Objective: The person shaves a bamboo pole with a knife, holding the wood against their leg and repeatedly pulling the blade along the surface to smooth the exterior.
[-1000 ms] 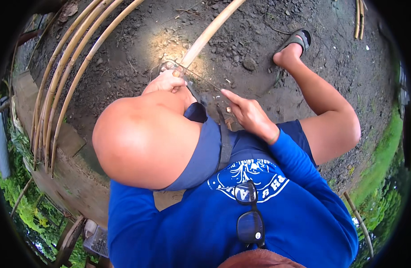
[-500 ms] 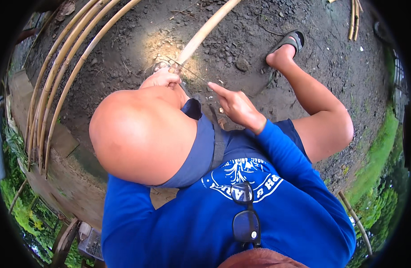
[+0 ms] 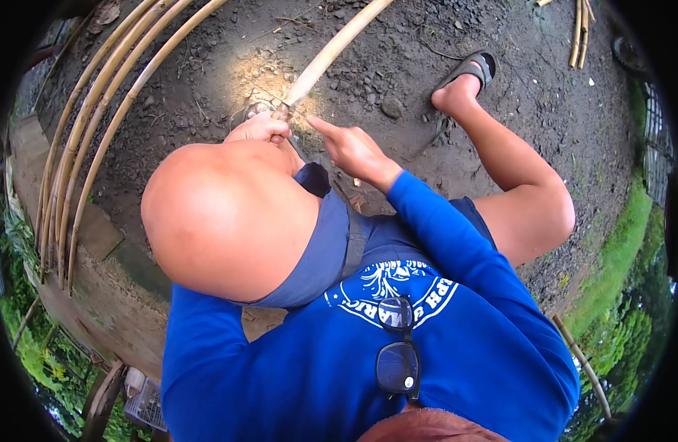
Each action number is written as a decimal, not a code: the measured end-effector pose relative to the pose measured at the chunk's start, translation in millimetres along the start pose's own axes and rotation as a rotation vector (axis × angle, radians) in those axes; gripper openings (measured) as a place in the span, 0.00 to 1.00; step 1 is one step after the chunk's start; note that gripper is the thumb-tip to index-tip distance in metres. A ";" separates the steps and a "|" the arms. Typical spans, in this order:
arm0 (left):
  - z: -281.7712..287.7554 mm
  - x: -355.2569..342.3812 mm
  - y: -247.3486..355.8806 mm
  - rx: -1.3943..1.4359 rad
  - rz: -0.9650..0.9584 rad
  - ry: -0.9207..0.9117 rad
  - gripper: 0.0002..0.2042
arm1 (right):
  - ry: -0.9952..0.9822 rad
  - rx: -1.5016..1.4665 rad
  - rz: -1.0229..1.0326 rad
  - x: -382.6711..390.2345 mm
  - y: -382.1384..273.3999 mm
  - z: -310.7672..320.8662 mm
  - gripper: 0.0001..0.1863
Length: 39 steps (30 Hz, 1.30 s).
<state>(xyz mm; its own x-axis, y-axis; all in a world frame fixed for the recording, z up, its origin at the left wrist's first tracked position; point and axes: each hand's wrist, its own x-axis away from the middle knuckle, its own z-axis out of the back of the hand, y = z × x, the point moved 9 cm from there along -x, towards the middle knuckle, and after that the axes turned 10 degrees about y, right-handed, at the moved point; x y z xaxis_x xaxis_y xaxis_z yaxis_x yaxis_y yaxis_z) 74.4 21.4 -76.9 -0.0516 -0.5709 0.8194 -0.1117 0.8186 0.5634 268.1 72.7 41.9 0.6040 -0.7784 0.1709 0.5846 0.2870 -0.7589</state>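
My left hand [image 3: 264, 130] is closed round the lower end of a pale bamboo pole [image 3: 331, 51], beside my raised left knee [image 3: 214, 206]. A thin, dark wire-like strand [image 3: 275, 96] crosses the pole just above that hand. My right hand [image 3: 354, 153] reaches in from the lower right, closed on the strand's near end, with its index finger stretched along it toward the pole. Small, dark objects under the left hand are too hidden to make out. My eyeglasses [image 3: 398, 368] hang on the blue shirt.
Several curved bamboo strips [image 3: 85, 147] arch along the left, beside a flat slab [image 3: 96, 228]. My sandalled right foot [image 3: 464, 85] rests on stony dirt. Short bamboo pieces [image 3: 581, 33], a dark tyre [image 3: 630, 55] and grass lie at the right. A wire cage [image 3: 144, 405] sits lower left.
My right hand has moved up and leftward along the strand's line, closer to the pole and my left hand, which keeps its grip. The whole view has shifted slightly.
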 end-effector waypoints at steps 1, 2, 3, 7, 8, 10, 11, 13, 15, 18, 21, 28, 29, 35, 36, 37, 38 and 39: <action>8.1 0.2 -1.5 0.008 0.006 0.033 0.10 | -0.004 -0.005 0.010 -13.1 0.1 -7.1 0.24; -1.3 3.3 7.0 0.003 0.008 0.018 0.10 | 0.022 -0.008 0.047 -19.3 4.2 -6.3 0.23; -20.4 15.7 21.2 0.065 0.029 -0.014 0.09 | 0.050 -0.008 0.069 -14.8 9.9 -2.1 0.23; 6.2 8.4 -9.2 0.008 0.022 -0.118 0.08 | -0.017 -0.041 0.100 -1.6 -30.6 -3.7 0.23; -2.2 7.7 -9.9 0.008 0.029 -0.129 0.08 | -0.016 -0.039 0.087 3.3 -27.4 -1.6 0.23; -10.8 4.7 8.7 -0.062 -0.072 -0.034 0.09 | 0.019 -0.077 0.022 -0.4 -15.0 7.1 0.23; 0.7 -1.7 2.6 -0.043 -0.112 -0.001 0.08 | 0.046 -0.078 0.044 -0.8 -17.7 3.0 0.24; 1.2 -9.5 6.0 -0.163 -0.136 -0.023 0.07 | 0.028 -0.042 0.078 -4.6 2.1 -10.5 0.25; -7.0 -13.1 10.7 -0.344 -0.115 -0.086 0.06 | 0.010 -0.012 0.089 -10.4 4.5 -7.9 0.26; -4.7 -11.5 10.2 -0.366 -0.163 -0.051 0.07 | -0.060 -0.033 0.000 0.0 -13.2 13.8 0.27; 3.9 -1.2 10.1 -0.410 -0.220 0.028 0.07 | -0.083 -0.057 0.003 38.9 -19.4 29.0 0.29; 1.6 0.5 24.8 -0.500 -0.335 0.100 0.07 | -0.063 0.018 0.018 -32.2 -18.0 -9.8 0.27; 1.4 3.1 24.9 -0.506 -0.348 0.106 0.07 | -0.058 0.016 0.046 -37.7 -24.1 -12.8 0.27; 10.7 21.1 17.5 -0.558 -0.359 0.149 0.07 | -0.010 -0.033 0.019 40.2 -10.3 38.3 0.26; 10.0 25.8 15.5 -0.564 -0.359 0.143 0.07 | -0.037 -0.028 -0.004 35.9 -14.5 33.7 0.26; 8.5 26.4 17.2 -0.563 -0.366 0.146 0.07 | -0.064 -0.024 -0.027 30.5 -16.4 25.6 0.26; 4.4 25.2 22.8 -0.562 -0.383 0.142 0.07 | -0.060 -0.021 -0.037 15.6 -16.3 13.2 0.26; 1.1 23.3 26.7 -0.567 -0.393 0.136 0.07 | -0.062 0.010 0.005 -13.0 -17.7 -3.8 0.26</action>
<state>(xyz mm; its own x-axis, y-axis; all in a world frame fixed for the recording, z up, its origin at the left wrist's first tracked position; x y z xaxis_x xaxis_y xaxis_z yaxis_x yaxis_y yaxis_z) 69.2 29.9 -42.9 0.0151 -0.8487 0.5287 0.4403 0.4804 0.7586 247.9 75.6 50.7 0.6392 -0.7410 0.2061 0.5868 0.2966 -0.7535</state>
